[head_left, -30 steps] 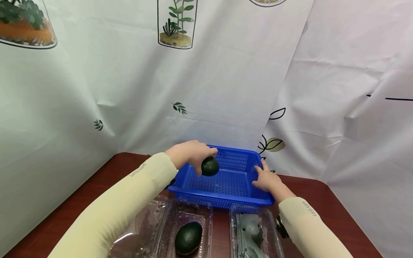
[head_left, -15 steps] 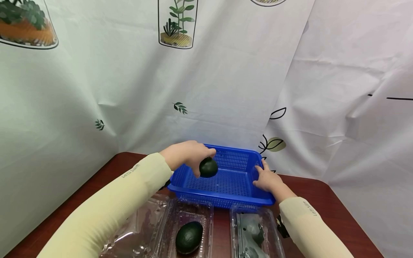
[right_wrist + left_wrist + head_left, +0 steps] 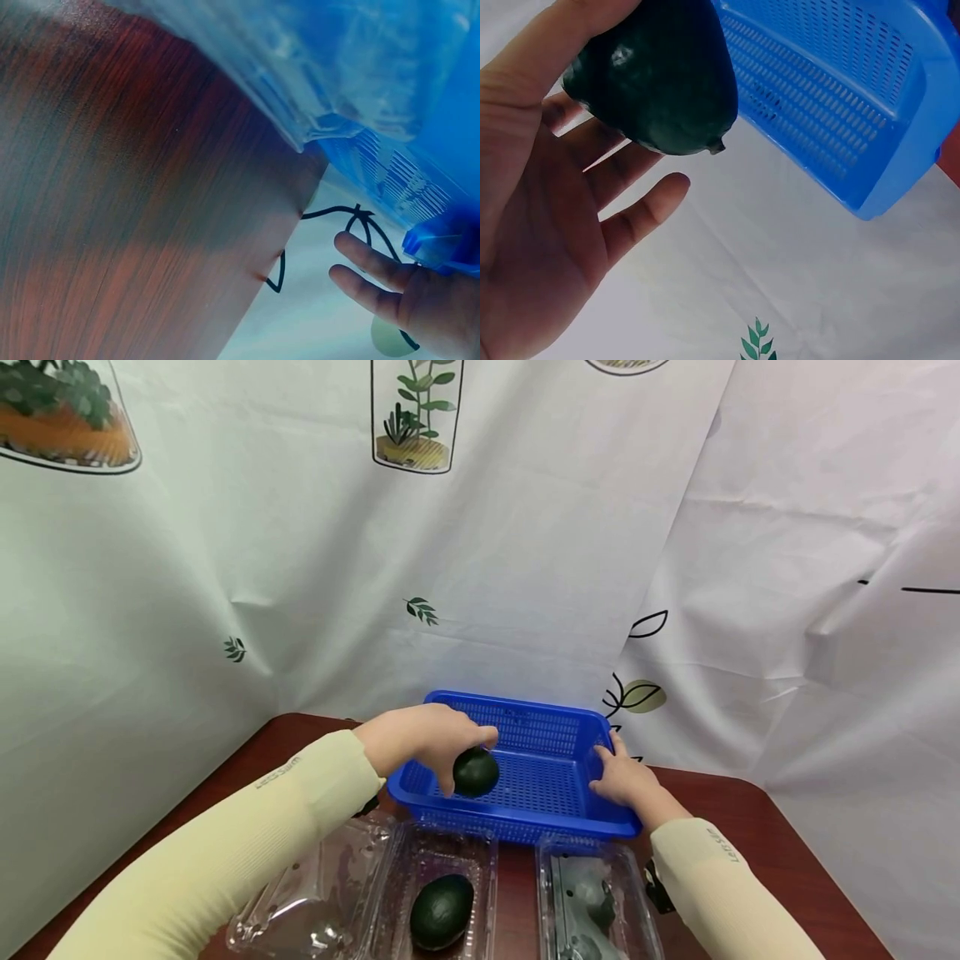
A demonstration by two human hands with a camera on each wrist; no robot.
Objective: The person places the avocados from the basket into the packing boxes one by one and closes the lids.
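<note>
My left hand (image 3: 435, 739) holds a dark green avocado (image 3: 476, 772) over the left part of a blue plastic basket (image 3: 517, 814). Seen from the left wrist, thumb and fingers are around the avocado (image 3: 660, 75), its stem end pointing away from the palm; the little finger stands off it. My right hand (image 3: 624, 778) grips the basket's right rim, thumb inside; in the right wrist view two fingers (image 3: 367, 281) extend straight outside the wall. A second avocado (image 3: 442, 912) lies in an open clear plastic clamshell box (image 3: 483, 893) in front of the basket.
Left of that box lies its clear lid (image 3: 322, 893), folded out. Another clear box (image 3: 600, 902) with greyish-green contents stands at the front right. The dark red wooden table (image 3: 720, 810) meets a white printed cloth (image 3: 525, 568) behind the basket.
My left hand has moved slightly left and down with the avocado, toward the basket's near left side. The right hand has stayed at the rim.
</note>
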